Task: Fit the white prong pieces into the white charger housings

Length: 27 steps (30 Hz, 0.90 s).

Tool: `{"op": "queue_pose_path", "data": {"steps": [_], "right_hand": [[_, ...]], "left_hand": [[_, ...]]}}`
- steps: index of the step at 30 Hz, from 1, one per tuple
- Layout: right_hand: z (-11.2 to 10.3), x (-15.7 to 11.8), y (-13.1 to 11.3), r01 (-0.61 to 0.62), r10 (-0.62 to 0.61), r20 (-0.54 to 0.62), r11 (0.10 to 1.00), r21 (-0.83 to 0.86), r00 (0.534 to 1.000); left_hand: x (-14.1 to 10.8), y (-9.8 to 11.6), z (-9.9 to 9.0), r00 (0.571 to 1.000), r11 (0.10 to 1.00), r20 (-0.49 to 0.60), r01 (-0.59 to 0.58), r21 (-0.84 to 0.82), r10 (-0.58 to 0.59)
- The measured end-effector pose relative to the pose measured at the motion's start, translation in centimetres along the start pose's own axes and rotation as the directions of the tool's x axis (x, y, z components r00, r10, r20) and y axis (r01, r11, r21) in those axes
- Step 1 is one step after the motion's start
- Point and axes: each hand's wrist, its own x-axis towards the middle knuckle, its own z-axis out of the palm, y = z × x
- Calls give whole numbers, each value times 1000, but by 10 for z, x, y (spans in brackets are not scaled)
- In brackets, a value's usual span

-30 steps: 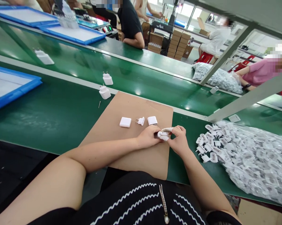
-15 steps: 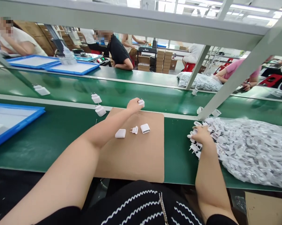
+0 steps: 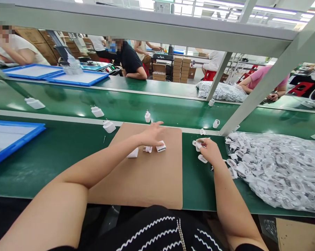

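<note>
My left hand [image 3: 153,134] hovers open over the brown cardboard sheet [image 3: 159,181], fingers spread and nothing in them. Its thumb is right by a white charger housing [image 3: 161,147], perhaps touching it. Beside that housing lie a white plug head [image 3: 148,149] with two pins and another white housing [image 3: 133,153], partly behind my forearm. To the right of the cardboard, my right hand [image 3: 209,149] is closed around white plug heads [image 3: 198,143] above the green bench. A loose plug piece [image 3: 202,159] lies just below it. A white charger [image 3: 147,116] stands on the green belt beyond my left hand.
A clear bag [image 3: 285,170] of white plug pieces spills open at the right. More chargers [image 3: 109,126] sit at the left, along the belt [image 3: 173,115]. A blue-rimmed tray [image 3: 39,129] is at far left. A grey frame post [image 3: 262,83] slants across the right. Co-workers sit beyond.
My left hand has let go of a white charger on the belt and come back over the cardboard. My right hand has moved left from the bag's mouth, bringing plug heads with it.
</note>
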Motion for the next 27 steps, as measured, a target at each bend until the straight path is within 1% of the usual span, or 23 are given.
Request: {"op": "queue_pose_path", "data": {"steps": [1,2,4,5,7,9,10,11,12,13,14,15,16,17,18,19,20,21,22,24,25,26,27], "right_hand": [[0,0,-1,-7,8,-28,1000,13,1000],[0,1,-2,-9,10,-46,1000,13,999],[-1,0,-6,-6,6,-35,1000,0,999],[-1,0,-8,-4,4,-13,1000,1,1000],[-1,-3,-16,37,-37,46,999,16,998],[1,-6,-24,158,-159,108,987,20,981],[4,-8,-29,228,-227,145,974,8,963],[6,-10,-33,288,-281,191,958,-10,941],[9,-11,-37,328,-311,242,944,-31,919],[13,-12,-40,348,-319,289,936,-52,903],[15,-13,-42,352,-313,324,933,-70,893],[18,-13,-43,345,-301,340,935,-77,891],[20,-12,-44,329,-290,335,942,-66,897],[22,-12,-44,306,-281,308,952,-33,909],[22,-12,-44,279,-275,267,960,24,923],[23,-12,-44,253,-269,220,962,99,938],[23,-12,-44,224,-256,175,958,180,951],[24,-13,-45,192,-233,141,948,253,962],[24,-13,-46,157,-203,122,937,313,971],[25,-15,-48,82,-142,129,918,388,981],[25,-16,-50,51,-119,141,911,410,983],[26,-17,-51,32,-106,151,904,427,983],[28,-18,-52,22,-102,158,896,444,982]], "left_hand": [[-9,5,-1,990,998,131,-57,-13,59],[-15,8,-1,967,995,235,-96,-29,101],[-24,12,-2,920,988,360,-139,-63,153],[-26,14,-1,911,986,378,-143,-81,163],[-28,16,2,928,986,341,-117,-118,151],[-31,21,6,958,977,257,-75,-199,126],[-34,25,8,971,959,215,-43,-281,107],[-37,29,10,980,918,184,1,-396,79],[-40,34,12,984,841,172,59,-538,41],[-44,38,15,983,717,184,128,-685,0],[-47,43,18,976,552,217,196,-811,-29],[-51,46,21,965,367,259,255,-895,-38],[-54,49,25,955,194,295,295,-936,-31],[-56,51,29,949,58,315,315,-947,-18],[-58,52,35,948,-27,317,316,-948,-15],[-60,51,41,950,-54,311,310,-949,-25],[-61,50,48,952,-27,301,300,-954,-49],[-62,49,55,958,48,272,277,-960,-89],[-63,48,63,967,160,216,236,-958,-135],[-64,47,77,984,419,24,98,-903,-179],[-64,47,82,984,522,-81,13,-853,-158],[-65,47,87,979,591,-170,-70,-804,-116],[-65,48,91,971,631,-230,-138,-764,-67]]}}
